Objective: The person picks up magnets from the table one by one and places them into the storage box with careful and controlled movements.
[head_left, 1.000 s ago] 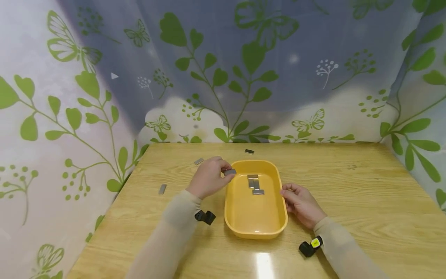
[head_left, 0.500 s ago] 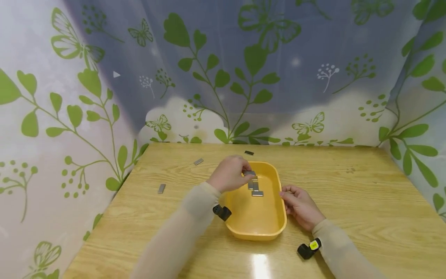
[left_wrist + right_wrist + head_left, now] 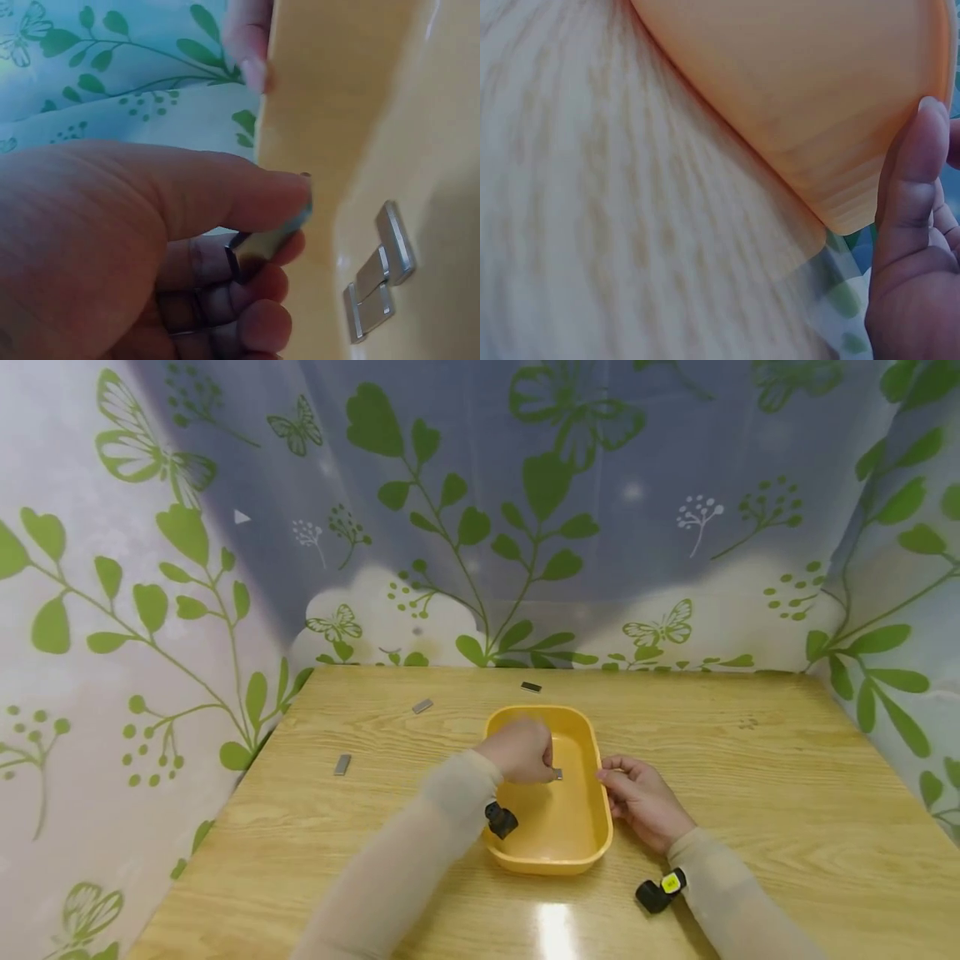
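Note:
In the left wrist view, the thumb and fingers of my left hand (image 3: 195, 217) pinch a small, shiny, rectangular metal bar (image 3: 262, 244). The head view has this left hand (image 3: 521, 752) inside the yellow plastic tub (image 3: 551, 865), low over its floor. Several matching metal bars (image 3: 394, 240) lie close together on the tub floor; from the head camera my left hand mostly covers them, leaving one bar end (image 3: 558, 774) in sight. My right hand (image 3: 643, 800) holds the tub's right rim, its thumb (image 3: 915, 157) against the edge in the right wrist view.
Outside the tub on the wooden table (image 3: 712, 760) lie a grey bar (image 3: 342, 765) at the left, another grey bar (image 3: 423, 706) farther back, and a dark bar (image 3: 531, 687) behind the tub. A patterned curtain (image 3: 435, 527) hangs along the back edge.
My left hand has moved right and down, from over the tub's left rim into the tub, still pinching the metal bar. My right hand stays on the right rim.

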Demonstrator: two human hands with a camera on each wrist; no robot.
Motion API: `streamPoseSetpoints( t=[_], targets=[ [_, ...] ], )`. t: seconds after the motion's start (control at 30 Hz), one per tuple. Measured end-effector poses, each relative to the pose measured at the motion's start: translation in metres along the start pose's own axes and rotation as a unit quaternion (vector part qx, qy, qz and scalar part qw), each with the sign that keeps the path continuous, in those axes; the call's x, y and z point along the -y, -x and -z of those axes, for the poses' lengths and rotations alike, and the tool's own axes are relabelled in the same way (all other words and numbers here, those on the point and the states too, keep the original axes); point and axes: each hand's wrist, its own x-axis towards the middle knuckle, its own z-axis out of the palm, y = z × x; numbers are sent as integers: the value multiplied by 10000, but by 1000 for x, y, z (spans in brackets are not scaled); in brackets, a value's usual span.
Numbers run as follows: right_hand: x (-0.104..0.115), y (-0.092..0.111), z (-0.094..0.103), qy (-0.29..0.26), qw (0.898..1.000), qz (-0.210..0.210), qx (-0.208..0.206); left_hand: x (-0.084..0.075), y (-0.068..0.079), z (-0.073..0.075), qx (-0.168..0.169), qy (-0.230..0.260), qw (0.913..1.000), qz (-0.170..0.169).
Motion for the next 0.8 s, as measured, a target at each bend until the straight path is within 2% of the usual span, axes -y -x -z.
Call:
streamPoseSetpoints(
  t=[0.13,0.2,0.57,0.8],
  targets=[
    [-2,0,0,28,10000,-22,23,2,-2,-11,187,-168,9996,151],
    [-2,0,0,31,10000,-15,8,3,-4,-16,254,-94,9994,198],
    [-1,0,-1,-58,10000,27,5,11,-8,-34,418,-56,9987,303],
    [0,-1,1,-51,10000,25,27,14,-8,-39,458,88,9983,352]
  ],
)
